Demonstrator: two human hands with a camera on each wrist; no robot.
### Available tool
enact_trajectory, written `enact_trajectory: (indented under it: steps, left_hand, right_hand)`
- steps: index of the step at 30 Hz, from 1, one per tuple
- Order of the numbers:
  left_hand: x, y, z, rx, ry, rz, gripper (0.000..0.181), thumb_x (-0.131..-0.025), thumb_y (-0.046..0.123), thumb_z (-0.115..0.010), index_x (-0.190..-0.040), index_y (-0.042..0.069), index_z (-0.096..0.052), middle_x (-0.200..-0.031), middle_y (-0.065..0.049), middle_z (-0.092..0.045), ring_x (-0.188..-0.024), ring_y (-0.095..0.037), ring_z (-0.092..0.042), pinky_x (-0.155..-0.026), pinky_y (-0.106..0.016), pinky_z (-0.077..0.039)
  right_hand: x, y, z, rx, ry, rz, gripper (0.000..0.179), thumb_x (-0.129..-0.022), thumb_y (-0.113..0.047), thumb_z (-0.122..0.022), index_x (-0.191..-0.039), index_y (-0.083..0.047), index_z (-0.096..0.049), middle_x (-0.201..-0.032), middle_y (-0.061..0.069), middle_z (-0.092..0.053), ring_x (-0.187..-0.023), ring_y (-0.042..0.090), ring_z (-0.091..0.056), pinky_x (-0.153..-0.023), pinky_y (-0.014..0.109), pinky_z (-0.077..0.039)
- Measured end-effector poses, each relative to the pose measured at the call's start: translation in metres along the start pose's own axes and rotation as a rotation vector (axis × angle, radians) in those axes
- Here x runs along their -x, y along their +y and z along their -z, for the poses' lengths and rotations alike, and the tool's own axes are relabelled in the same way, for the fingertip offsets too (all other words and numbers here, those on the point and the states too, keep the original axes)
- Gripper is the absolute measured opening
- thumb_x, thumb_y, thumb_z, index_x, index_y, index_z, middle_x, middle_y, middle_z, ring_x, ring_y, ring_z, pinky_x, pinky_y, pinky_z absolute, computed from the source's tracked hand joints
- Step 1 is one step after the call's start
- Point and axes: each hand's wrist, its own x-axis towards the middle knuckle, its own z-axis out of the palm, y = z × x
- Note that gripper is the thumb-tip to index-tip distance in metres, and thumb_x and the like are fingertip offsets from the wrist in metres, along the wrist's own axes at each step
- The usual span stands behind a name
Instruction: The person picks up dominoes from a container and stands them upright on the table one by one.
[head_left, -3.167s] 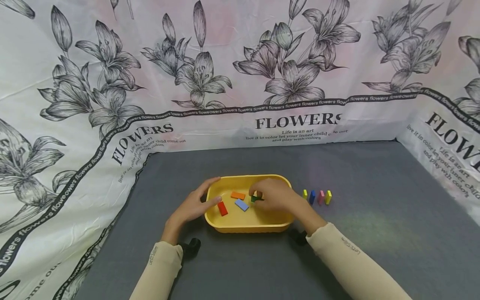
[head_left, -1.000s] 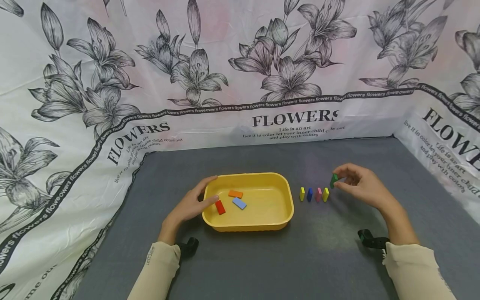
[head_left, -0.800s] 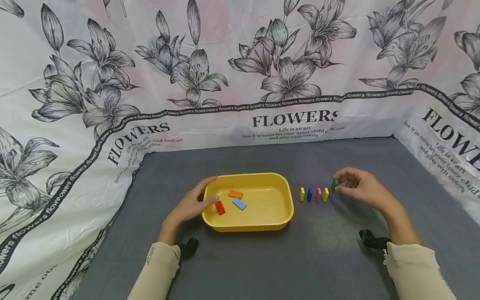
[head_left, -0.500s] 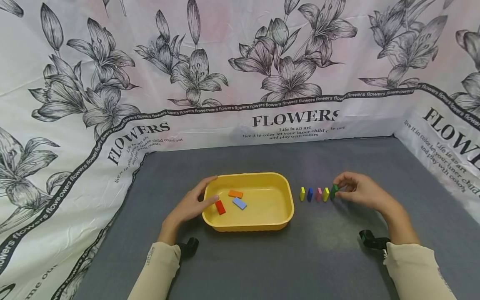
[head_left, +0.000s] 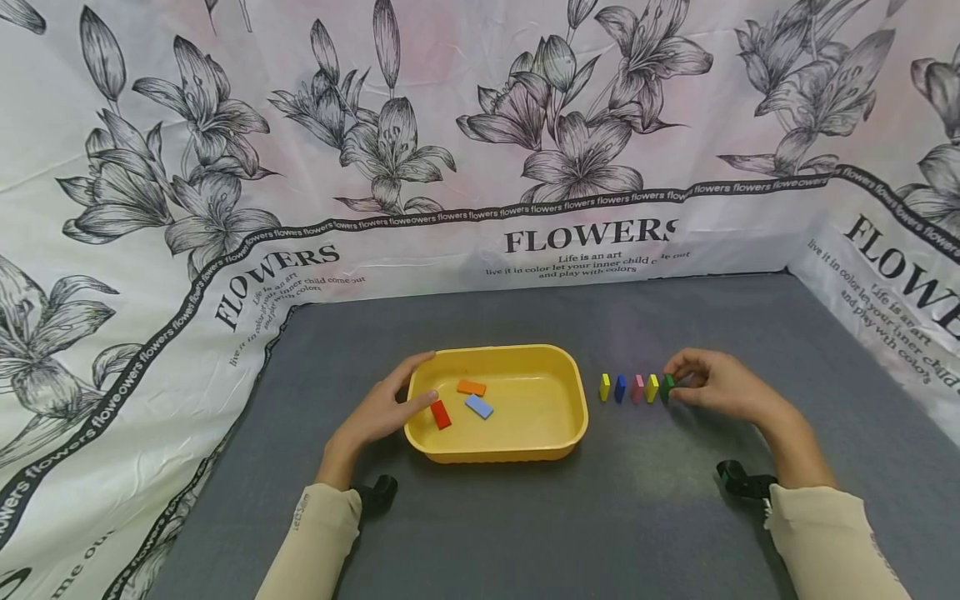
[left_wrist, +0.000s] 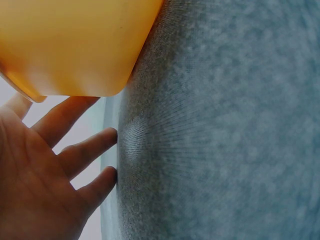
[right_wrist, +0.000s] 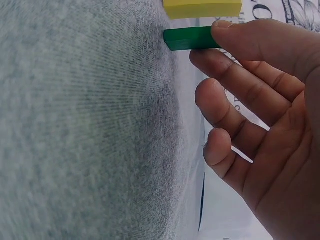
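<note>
My right hand (head_left: 716, 383) pinches a green domino block (right_wrist: 187, 38) between thumb and fingertips. The block stands on end, its lower end at the tabletop, as the right wrist view shows. It is at the right end of a row of upright dominoes: a yellow one (head_left: 652, 388) beside it, then pink (head_left: 637, 389), blue (head_left: 619, 389) and another yellow (head_left: 604, 387). My left hand (head_left: 386, 407) holds the left end of a yellow tray (head_left: 525, 454), thumb over the rim, other fingers outside, spread in the left wrist view.
Inside the tray lie an orange domino (head_left: 471, 387), a light blue one (head_left: 478, 407) and a red one (head_left: 440, 414), all flat. A grey cloth (head_left: 525, 533) covers the table. Flower-printed fabric (head_left: 420, 258) rises behind it and along both sides.
My right hand took the green domino from the tray, carried it right and lowered it upright beside the right-hand yellow one. My left hand has stayed at the tray.
</note>
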Motion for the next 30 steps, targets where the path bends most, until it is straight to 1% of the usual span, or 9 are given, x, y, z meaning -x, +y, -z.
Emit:
enact_trajectory:
  steps: [6,12,19,23,30]
  left_hand:
    - [-0.0003,-0.0002,-0.0004,-0.004,0.001,-0.005,0.066,-0.097,0.045,-0.065,-0.155,0.042,-0.033,-0.163,0.001,-0.037,-0.143,-0.03,-0.046,-0.118,-0.058,-0.039]
    - [-0.0004,-0.0003,-0.0006,-0.011,0.002,-0.004,0.066,-0.097,0.045,-0.065,-0.155,0.042,-0.033,-0.163,0.0,-0.038,-0.142,-0.03,-0.047,-0.117,-0.057,-0.04]
    - [0.0011,0.0008,-0.0003,-0.01,0.0,0.0,0.066,-0.098,0.045,-0.064,-0.156,0.041,-0.033,-0.162,-0.001,-0.038,-0.141,-0.031,-0.047,-0.117,-0.057,-0.04]
    - [0.0012,0.0008,-0.0002,-0.009,-0.001,0.003,0.066,-0.098,0.046,-0.064,-0.156,0.041,-0.033,-0.163,-0.001,-0.038,-0.141,-0.031,-0.047,-0.117,-0.057,-0.04]
    - [0.0,-0.0002,-0.0003,-0.016,0.0,-0.004,0.066,-0.098,0.045,-0.064,-0.156,0.041,-0.032,-0.162,-0.001,-0.039,-0.14,-0.03,-0.048,-0.117,-0.057,-0.04]
  right_hand:
    - [0.0003,-0.0005,0.0003,0.0,-0.009,-0.009,0.024,-0.091,-0.008,-0.075,-0.112,-0.004,-0.065,-0.106,0.015,-0.071,-0.08,0.008,-0.065,-0.061,0.028,-0.051]
    - [-0.0003,0.0005,0.0002,0.006,-0.017,-0.02,0.026,-0.09,-0.01,-0.075,-0.114,-0.004,-0.065,-0.108,0.016,-0.071,-0.08,0.008,-0.064,-0.061,0.028,-0.051]
    - [-0.0008,0.0003,-0.0006,0.002,-0.028,-0.038,0.03,-0.09,-0.012,-0.076,-0.117,-0.004,-0.064,-0.114,0.019,-0.07,-0.08,0.009,-0.063,-0.061,0.028,-0.051]
    - [-0.0006,-0.0002,-0.0006,-0.002,-0.027,-0.037,0.031,-0.09,-0.012,-0.076,-0.117,-0.004,-0.064,-0.115,0.019,-0.07,-0.081,0.009,-0.064,-0.062,0.028,-0.052]
    - [0.0004,-0.0009,0.0003,0.004,-0.016,-0.028,0.032,-0.09,-0.011,-0.076,-0.118,-0.003,-0.064,-0.116,0.021,-0.07,-0.077,0.008,-0.062,-0.061,0.027,-0.051]
